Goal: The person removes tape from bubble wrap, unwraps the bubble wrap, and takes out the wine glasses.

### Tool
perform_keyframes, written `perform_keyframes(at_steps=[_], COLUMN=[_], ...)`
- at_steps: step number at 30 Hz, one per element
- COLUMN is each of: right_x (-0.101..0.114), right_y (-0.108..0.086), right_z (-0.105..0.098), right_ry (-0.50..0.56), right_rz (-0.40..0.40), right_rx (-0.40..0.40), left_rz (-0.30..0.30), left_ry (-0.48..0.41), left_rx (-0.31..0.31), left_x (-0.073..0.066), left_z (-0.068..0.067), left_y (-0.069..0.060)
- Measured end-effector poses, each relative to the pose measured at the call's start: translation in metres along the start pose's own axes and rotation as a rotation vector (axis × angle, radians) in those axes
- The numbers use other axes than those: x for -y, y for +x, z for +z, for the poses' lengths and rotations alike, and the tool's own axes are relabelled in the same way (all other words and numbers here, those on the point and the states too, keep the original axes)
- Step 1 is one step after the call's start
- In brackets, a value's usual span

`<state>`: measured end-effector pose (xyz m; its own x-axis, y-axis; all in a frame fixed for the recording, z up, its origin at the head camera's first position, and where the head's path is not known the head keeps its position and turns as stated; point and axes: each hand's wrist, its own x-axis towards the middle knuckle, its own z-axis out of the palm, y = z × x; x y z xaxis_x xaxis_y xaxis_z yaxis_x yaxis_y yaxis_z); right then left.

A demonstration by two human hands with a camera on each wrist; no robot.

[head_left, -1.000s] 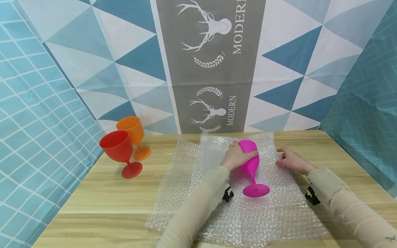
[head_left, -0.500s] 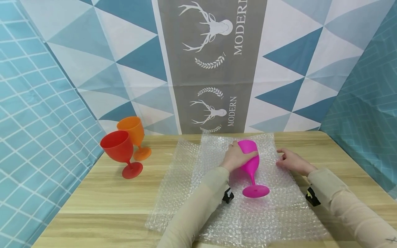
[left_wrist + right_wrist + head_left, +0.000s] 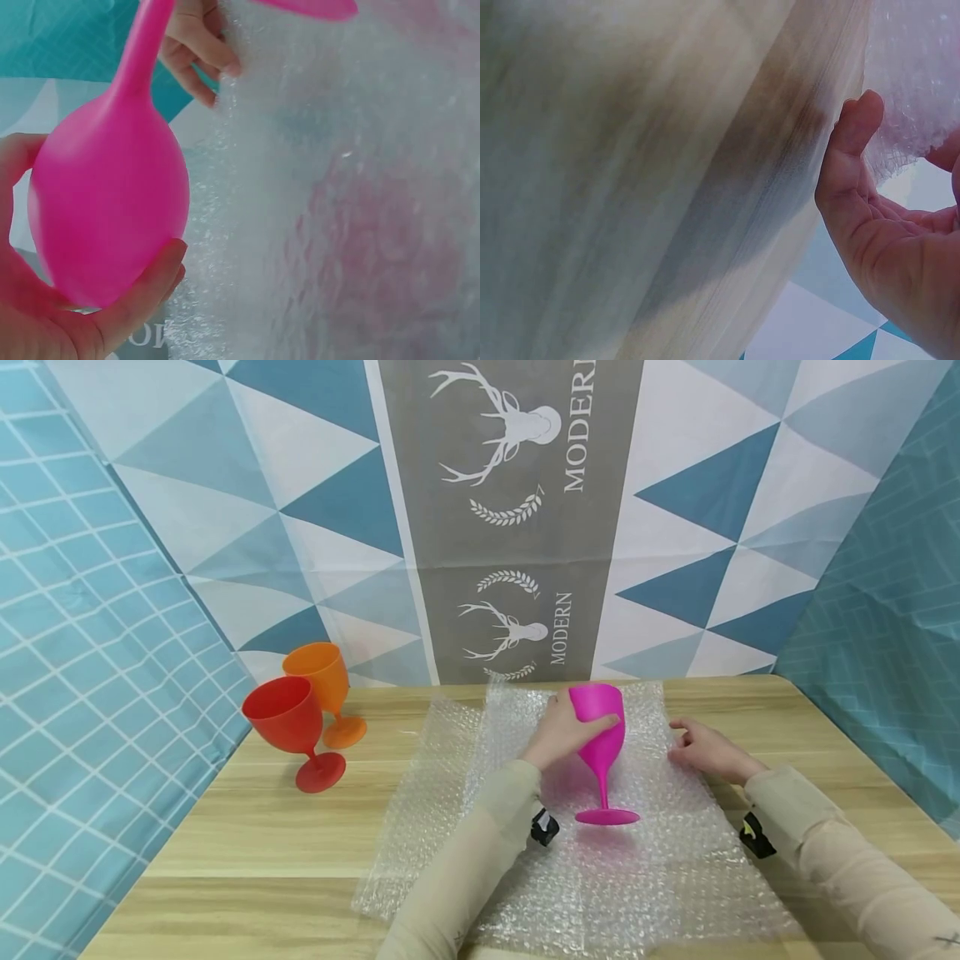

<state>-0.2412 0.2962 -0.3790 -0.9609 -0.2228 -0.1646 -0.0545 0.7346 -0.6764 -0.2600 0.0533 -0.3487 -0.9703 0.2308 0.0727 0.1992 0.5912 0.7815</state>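
Observation:
My left hand [image 3: 564, 727] grips the bowl of a magenta plastic goblet [image 3: 604, 752], its thumb across the near side. The goblet stands nearly upright, foot down, over the bubble wrap [image 3: 622, 893]; a pink tint shows on the wrap below the foot. In the left wrist view, fingers and thumb wrap around the goblet [image 3: 112, 195]. At the right edge of the bubble wrap, my right hand [image 3: 708, 750] has curled fingers that pinch the sheet. The right wrist view shows the right hand [image 3: 892, 240] against the bubble wrap [image 3: 915, 75]; the exact contact is partly hidden.
A red goblet [image 3: 285, 717] and an orange goblet [image 3: 321, 677] stand close together at the back left of the wooden table [image 3: 247, 852]. Behind rises a patterned cloth backdrop [image 3: 517, 527]. Blue cloth [image 3: 82, 693] hangs along the left side.
My left hand has raised the magenta goblet slightly and brought it from a leaning position to nearly upright, its foot shifting a little left. The right hand has stayed at the wrap's edge.

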Motion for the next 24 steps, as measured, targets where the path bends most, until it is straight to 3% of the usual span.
perform_keyframes(at_steps=[9, 16, 24], right_x=[0.001, 0.001, 0.003], right_y=[-0.002, -0.003, -0.005], right_z=[-0.001, -0.001, -0.002], right_ry=[0.003, -0.006, -0.009], right_rz=[-0.006, -0.009, -0.021], right_rx=[0.012, 0.013, 0.016], left_rz=[0.036, 0.020, 0.071], left_ry=[-0.120, -0.120, -0.157], left_rx=[-0.056, -0.108, -0.175], left_x=[0.000, 0.003, 0.005], left_z=[-0.010, -0.015, -0.027], left_y=[-0.001, -0.001, -0.003])
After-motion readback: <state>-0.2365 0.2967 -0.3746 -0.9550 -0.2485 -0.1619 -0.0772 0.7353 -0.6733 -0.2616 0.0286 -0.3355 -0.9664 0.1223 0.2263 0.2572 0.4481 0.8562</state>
